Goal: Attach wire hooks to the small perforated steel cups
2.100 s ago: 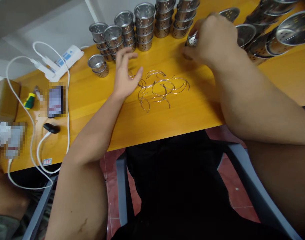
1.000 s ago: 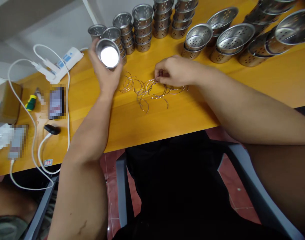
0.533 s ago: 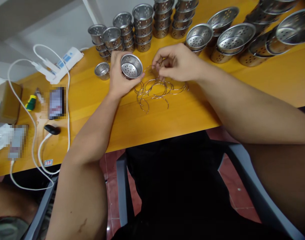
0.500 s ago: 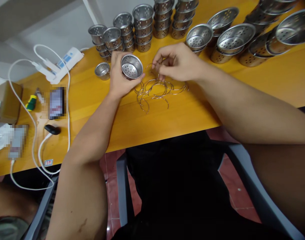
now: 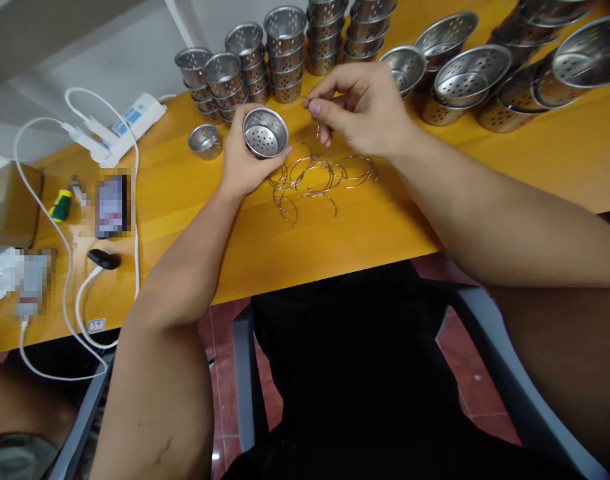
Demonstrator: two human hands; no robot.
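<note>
two bare hands above a table: the left hand (image 5: 237, 157) wraps its fingers and thumb around a round, shiny metal cup (image 5: 265, 133), its wall and base punched with small holes, while the right hand (image 5: 367, 110), thumb and forefinger pressed together, pinches a thin, curved wire (image 5: 318, 129) near the cup but apart from it. whether the cup's base touches wood is hidden. below, slim, glinting wire arcs (image 5: 329, 177) lie in a loose tangle. a smaller-looking cup (image 5: 205, 142) stands just left of the hand; behind, stacked perforated cups (image 5: 285, 63) line the far side, some partly blocked by the right hand. at left sit a white power strip (image 5: 135, 120), trailing cables (image 5: 137, 253) and a cardboard box (image 5: 19, 207). the table (image 5: 305, 260) is smooth yellow-brown wood, over red floor tiles (image 5: 485, 390).
</note>
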